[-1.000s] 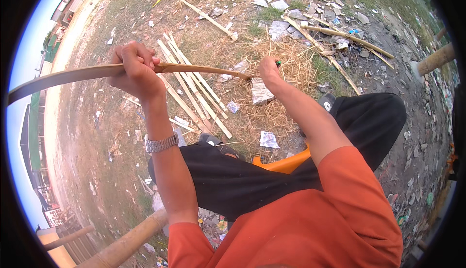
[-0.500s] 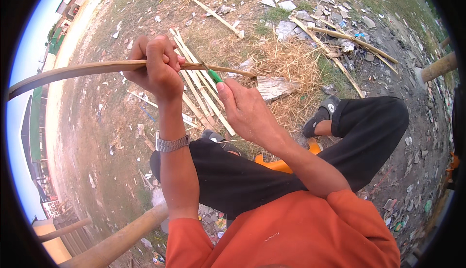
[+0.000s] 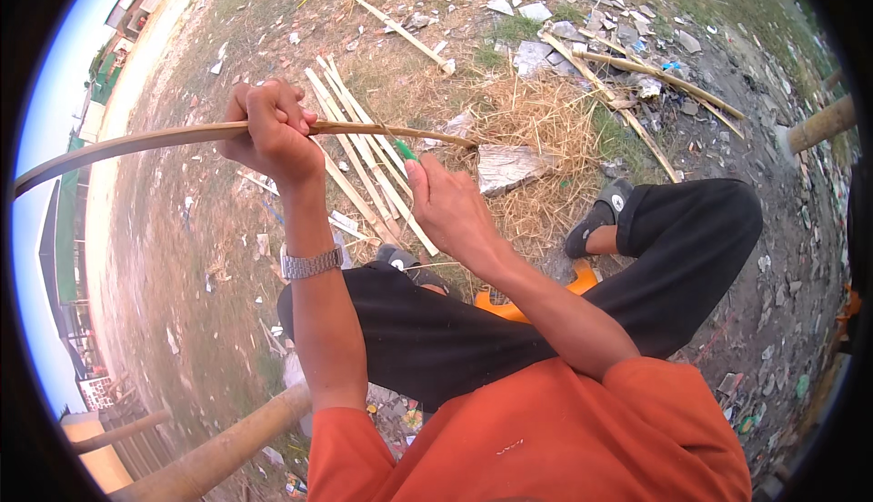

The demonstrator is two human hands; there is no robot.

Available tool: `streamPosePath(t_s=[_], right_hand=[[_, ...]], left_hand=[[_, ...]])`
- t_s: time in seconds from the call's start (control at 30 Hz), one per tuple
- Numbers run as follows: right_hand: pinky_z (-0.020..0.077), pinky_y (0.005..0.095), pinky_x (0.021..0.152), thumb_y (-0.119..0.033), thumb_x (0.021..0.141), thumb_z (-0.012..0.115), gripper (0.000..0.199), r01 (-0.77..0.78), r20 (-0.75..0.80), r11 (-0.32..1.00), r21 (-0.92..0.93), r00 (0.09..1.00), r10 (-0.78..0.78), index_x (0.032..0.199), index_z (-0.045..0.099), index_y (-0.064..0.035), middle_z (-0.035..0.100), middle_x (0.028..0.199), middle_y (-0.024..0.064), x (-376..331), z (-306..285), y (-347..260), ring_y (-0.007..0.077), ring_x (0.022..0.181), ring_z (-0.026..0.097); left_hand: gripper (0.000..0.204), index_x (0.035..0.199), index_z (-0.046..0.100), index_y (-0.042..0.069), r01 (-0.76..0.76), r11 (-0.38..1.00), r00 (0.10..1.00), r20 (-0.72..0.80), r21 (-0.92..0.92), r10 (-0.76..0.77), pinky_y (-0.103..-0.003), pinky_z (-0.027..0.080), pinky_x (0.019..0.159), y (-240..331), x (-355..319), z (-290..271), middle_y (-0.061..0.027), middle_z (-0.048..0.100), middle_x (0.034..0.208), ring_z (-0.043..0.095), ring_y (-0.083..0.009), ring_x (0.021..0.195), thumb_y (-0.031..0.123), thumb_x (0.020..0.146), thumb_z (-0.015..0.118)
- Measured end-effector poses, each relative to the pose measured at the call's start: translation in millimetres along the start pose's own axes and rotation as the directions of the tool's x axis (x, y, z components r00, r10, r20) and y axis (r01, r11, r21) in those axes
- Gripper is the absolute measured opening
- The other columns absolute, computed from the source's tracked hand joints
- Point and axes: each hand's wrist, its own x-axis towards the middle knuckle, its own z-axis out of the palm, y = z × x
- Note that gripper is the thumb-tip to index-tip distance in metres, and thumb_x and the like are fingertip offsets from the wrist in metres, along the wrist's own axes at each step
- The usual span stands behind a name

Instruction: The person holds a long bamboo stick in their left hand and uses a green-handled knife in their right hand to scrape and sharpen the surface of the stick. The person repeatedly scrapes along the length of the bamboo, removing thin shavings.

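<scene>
My left hand (image 3: 271, 129) is wrapped round a long bamboo strip (image 3: 127, 145), which runs from the left rim across in front of me. The strip's far right end meets a flat weathered block (image 3: 511, 167) on the straw. Closed in my right hand (image 3: 452, 206) is a knife with a green handle (image 3: 405, 150). Its thin blade lies across the strip, between my left hand and the block; how deep the edge sits cannot be made out. Several pale split strips (image 3: 368, 161) lie on the ground below it.
Dry straw (image 3: 555, 120) surrounds the block. More bamboo lengths (image 3: 664, 75) lie at the far right among broken tile pieces. My legs are bent, with an orange plastic seat (image 3: 509, 309) between them. Thick poles (image 3: 223, 443) stand at lower left and right.
My left hand has shifted left relative to the knife. The right hand with the knife has moved slightly left and down. Knife and strip remain crossed.
</scene>
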Motion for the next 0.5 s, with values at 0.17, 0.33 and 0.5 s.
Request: streamPosePath(t_s=[0.17,0.33,0.5], right_hand=[[0.0471,0.0534,0.055,-0.03,0.099,0.039,0.032,-0.102,0.032,0.99,-0.102,0.994,0.105,0.091,0.048,-0.0009,0.057,0.061,0.0274,1,5,7,0.0468,0.06,0.059],[0.047,0.054,0.055,-0.029,0.099,0.039,0.03,0.054,-0.058,0.998,-0.018,0.997,-0.055,0.09,0.048,-0.0012,0.056,0.06,0.0278,5,12,19,0.048,0.06,0.058],[0.042,0.0555,0.058,-0.025,0.099,0.037,0.031,-0.113,-0.068,0.988,-0.109,0.992,0.106,0.086,0.049,0.0,0.054,0.059,0.0274,5,16,34,0.0479,0.06,0.055]], left_hand=[[0.031,0.054,0.034,0.012,0.043,0.998,0.999,-0.032,0.052,-0.041,-0.027,0.049,0.049,-1,-2,-2,0.0007,0.031,0.042,0.033,-0.0072,0.035,0.0,0.08,0.047],[0.032,0.05,0.034,0.01,0.063,0.995,0.996,-0.068,0.078,-0.058,-0.022,0.041,0.039,5,-9,1,-0.0013,0.035,0.042,0.035,-0.007,0.034,-0.004,0.077,0.044],[0.032,0.05,0.036,0.009,0.03,0.996,0.995,-0.092,0.079,-0.023,-0.021,0.039,0.037,7,-7,1,-0.0026,0.038,0.042,0.037,-0.0077,0.036,-0.004,0.078,0.045]])
